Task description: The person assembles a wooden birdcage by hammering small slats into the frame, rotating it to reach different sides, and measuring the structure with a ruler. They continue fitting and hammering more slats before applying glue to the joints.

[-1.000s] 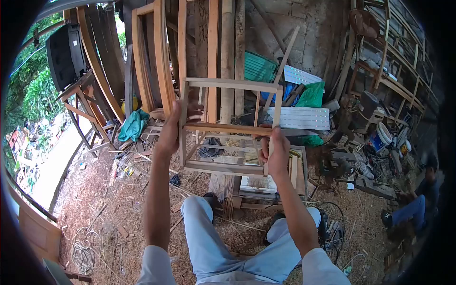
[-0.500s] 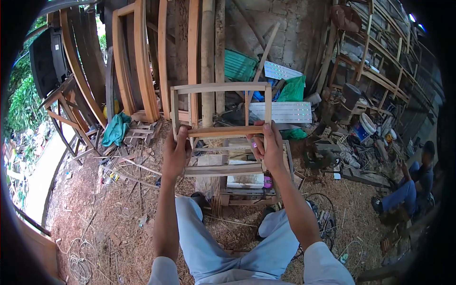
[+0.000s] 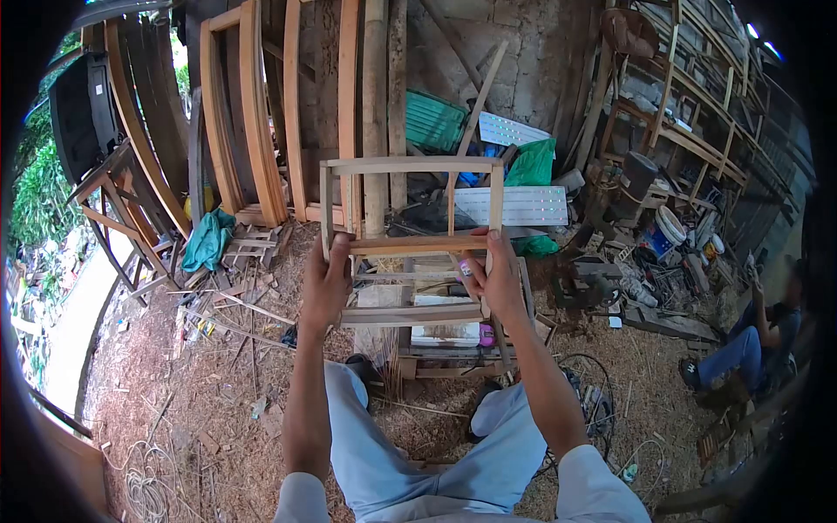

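Note:
A small rectangular wooden frame (image 3: 410, 164) is held up before me, its top rail level and its lower rail (image 3: 410, 315) nearer my knees. Across its middle runs a redder wooden crossbar (image 3: 418, 246). My left hand (image 3: 327, 286) is closed around the left side at the crossbar's end, thumb on the near face. At the other end, my right hand (image 3: 503, 281) grips the right side post, its lower fingers curled inward. A small white and purple patch (image 3: 466, 268) shows by those fingers; I cannot make out what it is.
Beneath the frame is a low wooden bench (image 3: 453, 373) with a white slab (image 3: 445, 335) and a purple object (image 3: 486, 335). Wood shavings (image 3: 235, 375) cover the floor. Timber frames (image 3: 253, 113) lean behind. A cable (image 3: 602, 392) lies right; a person (image 3: 763, 340) sits farther right.
The wooden frame has shifted slightly right in my view with both hands still on it, while the background has slid a little left. The seated person at right has raised a hand.

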`<state>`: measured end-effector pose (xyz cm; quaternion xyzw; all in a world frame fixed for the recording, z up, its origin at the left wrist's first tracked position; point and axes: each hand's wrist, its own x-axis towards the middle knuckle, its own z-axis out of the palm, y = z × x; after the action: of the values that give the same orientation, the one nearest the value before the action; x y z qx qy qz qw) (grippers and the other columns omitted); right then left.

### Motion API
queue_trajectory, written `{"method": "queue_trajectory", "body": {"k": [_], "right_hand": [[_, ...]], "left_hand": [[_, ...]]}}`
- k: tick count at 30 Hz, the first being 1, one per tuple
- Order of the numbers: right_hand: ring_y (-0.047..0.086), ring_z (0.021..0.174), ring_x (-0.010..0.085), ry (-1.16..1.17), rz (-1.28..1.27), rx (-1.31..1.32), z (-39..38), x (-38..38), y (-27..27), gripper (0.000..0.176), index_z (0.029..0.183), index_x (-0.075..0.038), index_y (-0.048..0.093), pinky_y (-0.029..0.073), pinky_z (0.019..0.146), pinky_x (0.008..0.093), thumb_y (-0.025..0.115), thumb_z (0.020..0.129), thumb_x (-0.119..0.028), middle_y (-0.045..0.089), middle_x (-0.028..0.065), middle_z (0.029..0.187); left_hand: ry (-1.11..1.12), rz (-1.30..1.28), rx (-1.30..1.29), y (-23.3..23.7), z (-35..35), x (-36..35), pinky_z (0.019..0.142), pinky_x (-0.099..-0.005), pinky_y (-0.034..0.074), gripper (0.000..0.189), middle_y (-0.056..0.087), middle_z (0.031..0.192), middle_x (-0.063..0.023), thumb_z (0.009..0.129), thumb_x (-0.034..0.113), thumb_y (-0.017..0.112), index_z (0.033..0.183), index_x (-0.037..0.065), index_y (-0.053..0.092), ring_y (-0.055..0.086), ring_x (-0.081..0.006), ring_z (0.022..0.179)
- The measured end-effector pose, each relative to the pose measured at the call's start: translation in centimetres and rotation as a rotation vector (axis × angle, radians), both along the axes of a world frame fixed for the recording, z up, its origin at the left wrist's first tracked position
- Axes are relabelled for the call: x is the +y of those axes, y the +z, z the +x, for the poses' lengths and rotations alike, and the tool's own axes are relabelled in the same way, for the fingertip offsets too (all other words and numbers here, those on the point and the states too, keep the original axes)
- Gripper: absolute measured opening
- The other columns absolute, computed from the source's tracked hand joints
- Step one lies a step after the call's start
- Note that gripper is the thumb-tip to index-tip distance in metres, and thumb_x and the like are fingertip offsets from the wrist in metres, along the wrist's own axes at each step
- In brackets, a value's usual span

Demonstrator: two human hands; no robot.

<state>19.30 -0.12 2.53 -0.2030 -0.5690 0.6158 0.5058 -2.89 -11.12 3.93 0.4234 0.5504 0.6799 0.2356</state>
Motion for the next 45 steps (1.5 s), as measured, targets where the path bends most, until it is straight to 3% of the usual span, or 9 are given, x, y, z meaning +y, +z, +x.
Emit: {"method": "queue_trajectory", "body": {"k": [17,25,32,35,39,40,41,43,45], "right_hand": [[0.029,0.042,0.0038,-0.009,0.020,0.058,-0.5,0.2,1.5,0.036,0.110,-0.009,0.046,0.025,0.036,0.0203,0.041,0.100,-0.043,0.050,0.0041,0.076],[0.030,0.044,0.0032,0.018,0.147,0.052,-1.1,-0.6,2.1,0.043,0.110,-0.007,0.046,0.027,0.037,0.0194,0.039,0.099,-0.048,0.051,0.0051,0.078],[0.029,0.042,0.0040,0.004,0.156,0.059,-1.5,-1.1,1.8,0.036,0.110,-0.008,0.045,0.029,0.037,0.0201,0.039,0.101,-0.042,0.049,0.0034,0.073],[0.030,0.047,0.0015,0.011,0.174,0.087,-1.6,-1.1,1.5,0.034,0.109,-0.008,0.048,0.029,0.040,0.0189,0.044,0.100,-0.041,0.048,0.0014,0.075],[0.037,0.050,0.0039,0.054,0.254,0.090,-0.9,-0.2,1.8,0.032,0.109,-0.006,0.051,0.034,0.043,0.0217,0.052,0.098,-0.037,0.052,0.0022,0.078],[0.041,0.052,0.0064,-0.025,0.390,-0.010,-0.7,-0.1,2.1,0.033,0.109,-0.006,0.053,0.036,0.046,0.0238,0.056,0.095,-0.036,0.054,0.0029,0.079],[0.045,0.054,0.0089,-0.105,0.528,-0.109,-0.5,0.1,2.6,0.034,0.110,-0.005,0.055,0.038,0.048,0.0259,0.061,0.093,-0.034,0.056,0.0036,0.081],[0.049,0.056,0.0125,-0.123,0.578,-0.167,-0.2,0.8,3.5,0.038,0.108,-0.003,0.057,0.040,0.053,0.0282,0.068,0.088,-0.034,0.059,0.0055,0.079],[0.053,0.057,0.0150,-0.164,0.804,-0.420,-0.3,1.6,4.1,0.042,0.106,-0.001,0.057,0.043,0.056,0.0303,0.072,0.085,-0.034,0.060,0.0086,0.074]], "left_hand": [[-0.025,0.038,0.010,1.4,-0.7,0.9,0.043,-0.0209,0.024,0.037,0.033,0.056,0.0086,0.099,0.041,0.048,0.105,0.007,0.059,0.029,-0.0015,0.048],[-0.072,0.067,-0.033,1.7,-1.9,0.4,0.043,-0.0209,0.022,0.038,0.035,0.057,0.0089,0.100,0.042,0.046,0.105,0.006,0.059,0.029,-0.0013,0.048],[-0.082,0.185,-0.008,0.9,-2.8,0.3,0.044,-0.0217,0.024,0.036,0.040,0.058,0.0065,0.101,0.037,0.046,0.102,0.004,0.061,0.032,-0.0025,0.048],[-0.080,0.188,0.024,0.3,-3.6,0.3,0.048,-0.0221,0.029,0.036,0.044,0.061,0.0052,0.100,0.036,0.047,0.105,0.003,0.061,0.037,-0.0037,0.052],[0.005,0.234,0.149,-0.1,-3.7,-0.2,0.067,-0.0271,0.044,0.034,0.056,0.086,-0.0056,0.097,0.026,0.055,0.118,0.001,0.055,0.053,-0.0142,0.075],[0.096,0.283,0.188,-0.1,-3.3,-0.2,0.075,-0.0298,0.049,0.038,0.059,0.097,-0.0097,0.094,0.023,0.060,0.123,0.001,0.052,0.059,-0.0192,0.085],[0.100,0.287,0.189,0.3,-3.1,-0.3,0.075,-0.0298,0.049,0.038,0.059,0.097,-0.0097,0.094,0.023,0.060,0.123,0.001,0.052,0.059,-0.0192,0.085],[0.694,0.372,0.802,1.8,-2.3,-1.0,0.095,-0.0417,0.044,0.048,0.057,0.113,-0.0181,0.089,0.018,0.065,0.130,0.001,0.047,0.057,-0.0340,0.105],[0.643,0.368,0.892,3.6,-1.3,0.0,0.097,-0.0418,0.040,0.050,0.054,0.123,-0.0172,0.089,0.017,0.064,0.133,0.004,0.045,0.053,-0.0303,0.113]]}}
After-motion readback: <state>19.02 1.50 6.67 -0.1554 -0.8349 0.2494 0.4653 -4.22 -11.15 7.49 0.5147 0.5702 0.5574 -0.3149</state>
